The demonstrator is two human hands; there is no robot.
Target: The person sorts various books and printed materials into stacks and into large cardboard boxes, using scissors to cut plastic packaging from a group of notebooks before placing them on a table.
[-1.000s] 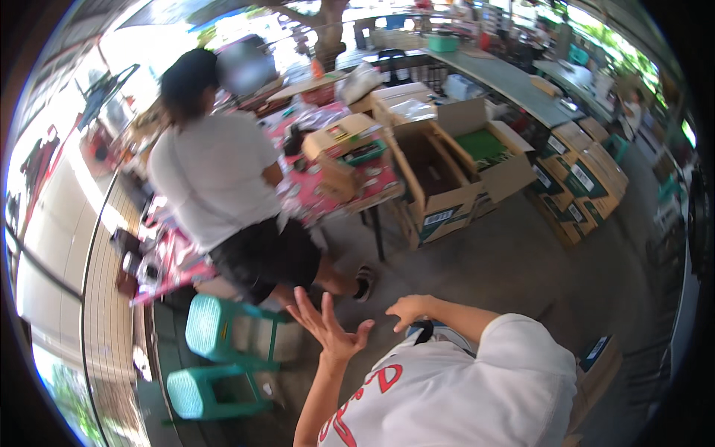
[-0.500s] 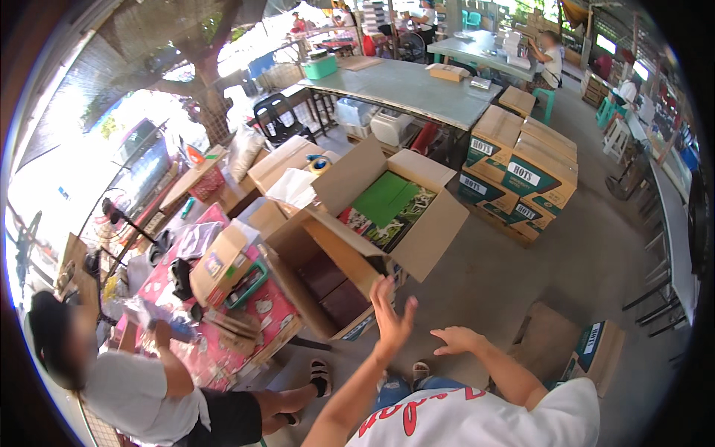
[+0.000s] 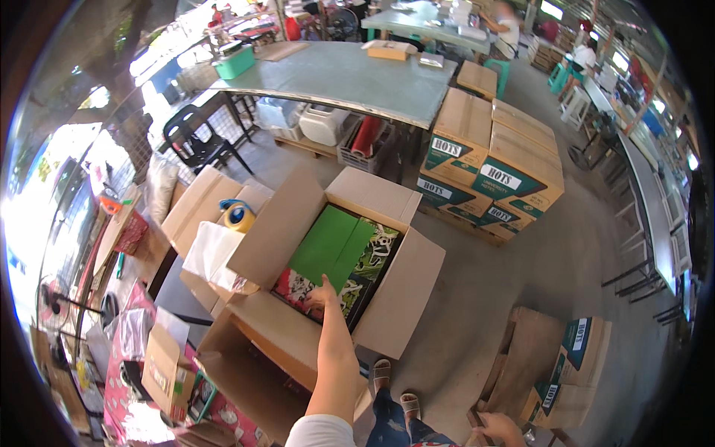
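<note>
Worktop (image 3: pixel 350 74): we see it long and grey-green, beyond the open box, with a flat tan parcel on its far end.
Stack (image 3: pixel 488 167): sealed green-and-tan cartons on the floor, right of and behind the open box, partly under the worktop's edge.
Open box (image 3: pixel 335 261): our landmark, a big brown carton on the floor, all four flaps folded out.
Green sheets (image 3: pixel 331 246): plain green packs lying flat inside the open box, over printed packs in white, red and black.
Chair (image 3: pixel 197 141): black plastic, left of and behind the open box.
Tape (image 3: pixel 237 216): a yellow roll with blue, on a smaller carton just left of the open box.
Left hand (image 3: pixel 324 296): our arm reaches up into the open box; the hand rests on the printed packs at the near edge of the green sheets. We cannot tell how its fingers are set.
Right hand (image 3: pixel 497 428): low, right of the open box, beside flattened cartons; its fingers look loosely curled, touching the cardboard edge.
</note>
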